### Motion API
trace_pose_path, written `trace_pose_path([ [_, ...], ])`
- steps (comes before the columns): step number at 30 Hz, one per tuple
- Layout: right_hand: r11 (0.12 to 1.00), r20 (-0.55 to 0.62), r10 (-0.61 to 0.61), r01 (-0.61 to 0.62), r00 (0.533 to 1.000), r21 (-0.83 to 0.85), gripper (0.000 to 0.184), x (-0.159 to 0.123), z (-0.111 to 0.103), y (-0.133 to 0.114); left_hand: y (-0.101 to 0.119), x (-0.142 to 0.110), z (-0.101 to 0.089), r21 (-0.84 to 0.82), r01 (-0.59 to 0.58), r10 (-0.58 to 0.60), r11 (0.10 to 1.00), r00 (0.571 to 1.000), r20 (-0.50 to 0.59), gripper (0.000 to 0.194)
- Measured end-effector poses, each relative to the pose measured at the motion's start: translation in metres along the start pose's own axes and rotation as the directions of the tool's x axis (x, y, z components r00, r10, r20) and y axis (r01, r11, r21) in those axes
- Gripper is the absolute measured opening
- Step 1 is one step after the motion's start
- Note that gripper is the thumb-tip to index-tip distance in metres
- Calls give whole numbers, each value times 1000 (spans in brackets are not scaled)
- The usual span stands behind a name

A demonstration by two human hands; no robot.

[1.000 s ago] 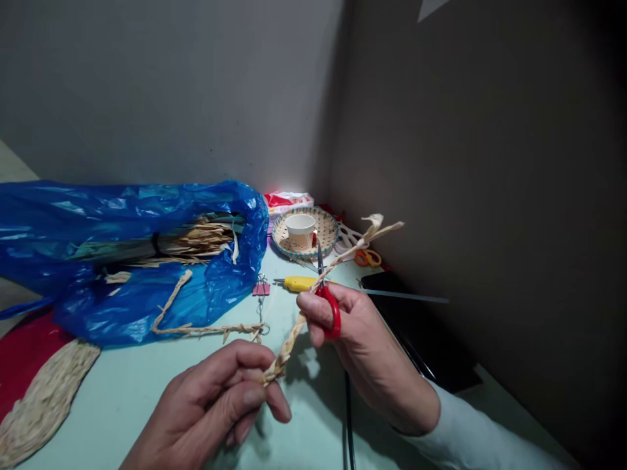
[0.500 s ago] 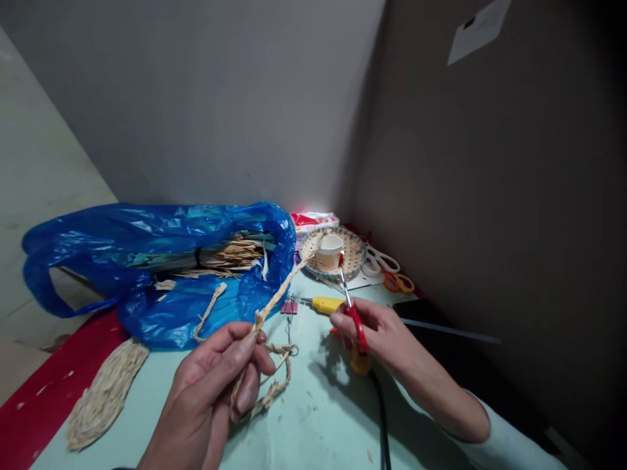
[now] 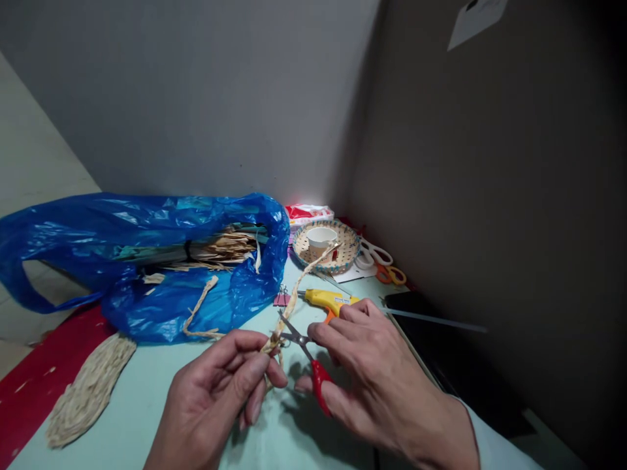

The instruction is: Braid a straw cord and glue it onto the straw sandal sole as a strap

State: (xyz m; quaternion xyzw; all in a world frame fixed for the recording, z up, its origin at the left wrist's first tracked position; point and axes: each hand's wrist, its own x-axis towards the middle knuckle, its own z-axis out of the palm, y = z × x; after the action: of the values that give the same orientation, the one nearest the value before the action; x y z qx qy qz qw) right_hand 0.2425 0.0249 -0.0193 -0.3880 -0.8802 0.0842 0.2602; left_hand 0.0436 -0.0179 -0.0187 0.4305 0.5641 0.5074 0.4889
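My left hand pinches a twisted straw-coloured fibre cord, whose loose end rises up and to the right toward the basket. Red-handled scissors are in my right hand, thumb through one handle. Their blades stand apart at the cord, just beyond my left fingertips; whether they touch it I cannot tell. More cord hangs behind my left fingers, partly hidden. Behind my right hand lies a yellow glue gun, with a pink binder clip left of its nozzle.
A blue plastic bag holding dried fibre strips spreads over the left of the table. A coiled woven piece lies in front of it. At the back are a woven basket with a white cup, white-handled scissors and orange-handled scissors.
My right hand has moved left and down with the scissors, turning the blades toward the cord. The scissors are now spread at the cord by my left fingers.
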Motion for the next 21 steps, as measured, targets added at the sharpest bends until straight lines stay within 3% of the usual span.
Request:
trace_pose_path([
  [7, 993, 55, -1, -6, 998, 122, 30, 1, -4, -1, 2, 4, 1, -135, 61, -62, 989, 998, 2, 28],
  [12, 1000, 125, -9, 9, 992, 6, 26, -3, 0, -3, -2, 4, 0, -64, 18, -18, 998, 1000, -2, 25],
  [21, 989, 40, -95, 99, 995, -112, 16, -1, 0, -1, -5, 3, 1, 8, 11, -10, 1000, 998, -56, 17],
])
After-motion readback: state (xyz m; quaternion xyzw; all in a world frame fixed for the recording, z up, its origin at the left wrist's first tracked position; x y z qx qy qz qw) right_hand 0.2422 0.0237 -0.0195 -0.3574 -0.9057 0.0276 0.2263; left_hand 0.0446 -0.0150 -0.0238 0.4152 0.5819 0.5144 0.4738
